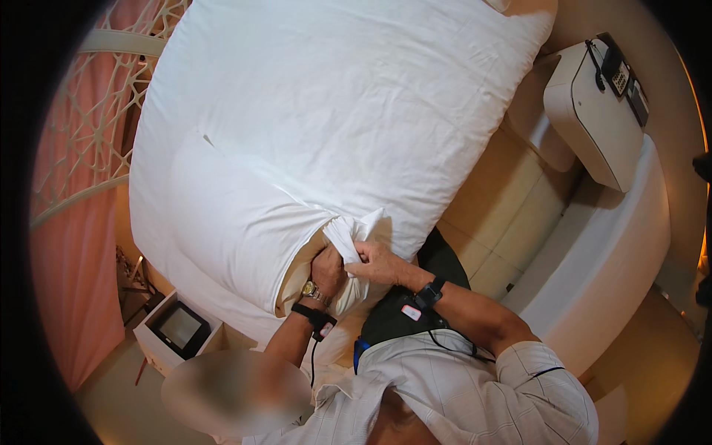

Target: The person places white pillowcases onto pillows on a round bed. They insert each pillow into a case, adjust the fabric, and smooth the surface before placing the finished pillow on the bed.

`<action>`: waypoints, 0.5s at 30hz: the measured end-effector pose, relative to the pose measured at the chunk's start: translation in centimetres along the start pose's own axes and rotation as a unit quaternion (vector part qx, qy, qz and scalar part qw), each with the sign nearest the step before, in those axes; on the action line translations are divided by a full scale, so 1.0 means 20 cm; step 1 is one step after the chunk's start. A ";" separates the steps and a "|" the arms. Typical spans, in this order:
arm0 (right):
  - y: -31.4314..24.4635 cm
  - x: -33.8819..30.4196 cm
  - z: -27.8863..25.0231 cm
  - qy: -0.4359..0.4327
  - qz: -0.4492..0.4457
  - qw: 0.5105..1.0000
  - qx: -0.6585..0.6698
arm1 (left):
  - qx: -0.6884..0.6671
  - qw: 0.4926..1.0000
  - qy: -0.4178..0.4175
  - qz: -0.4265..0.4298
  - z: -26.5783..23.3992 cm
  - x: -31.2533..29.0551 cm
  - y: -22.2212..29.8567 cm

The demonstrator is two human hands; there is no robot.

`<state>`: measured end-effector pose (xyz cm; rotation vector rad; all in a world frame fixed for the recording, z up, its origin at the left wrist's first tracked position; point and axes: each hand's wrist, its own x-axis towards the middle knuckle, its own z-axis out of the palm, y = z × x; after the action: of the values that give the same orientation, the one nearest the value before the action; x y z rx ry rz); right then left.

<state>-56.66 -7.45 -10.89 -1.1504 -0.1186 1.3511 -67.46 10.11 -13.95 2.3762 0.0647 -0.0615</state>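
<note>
A pillow in a white pillowcase (230, 222) lies near the close end of the bed, its open end facing me. Inside that opening a cream-coloured edge of the pillow (295, 276) shows. My left hand (328, 270), with a wristwatch and a black strap on its wrist, is curled in the mouth of the pillowcase; its fingertips are hidden by cloth. Just to its right, my right hand (378, 264) pinches a bunched fold of the pillowcase's edge between thumb and fingers.
The pillow rests on a wide bed (334, 96) covered in white bedding. Left of it stand a bedside table (159, 363) with a black-framed item and a pink curtain (78, 297) behind white lattice. To the right are a white cabinet (589, 126) with a telephone (615, 73) and a curved white bench (601, 245).
</note>
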 end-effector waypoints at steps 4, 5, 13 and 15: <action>-0.19 -0.04 0.10 -0.004 -0.036 0.992 -0.124 | -0.142 0.962 -0.163 -0.170 -0.13 0.03 0.03; -0.24 -0.04 0.10 -0.020 -0.007 0.982 -0.189 | -0.160 0.944 -0.196 -0.213 -0.14 0.06 0.04; -0.18 -0.01 0.10 0.018 -0.029 0.991 -0.127 | -0.068 0.984 -0.160 -0.046 0.04 0.19 0.02; -0.13 0.01 0.09 0.044 -0.038 0.996 -0.074 | -0.073 0.986 -0.148 -0.029 0.02 0.19 0.02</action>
<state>-55.99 -5.69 -8.31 -1.3153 -0.1984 1.2390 -63.71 9.73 -14.25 2.1947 -0.0034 -0.4220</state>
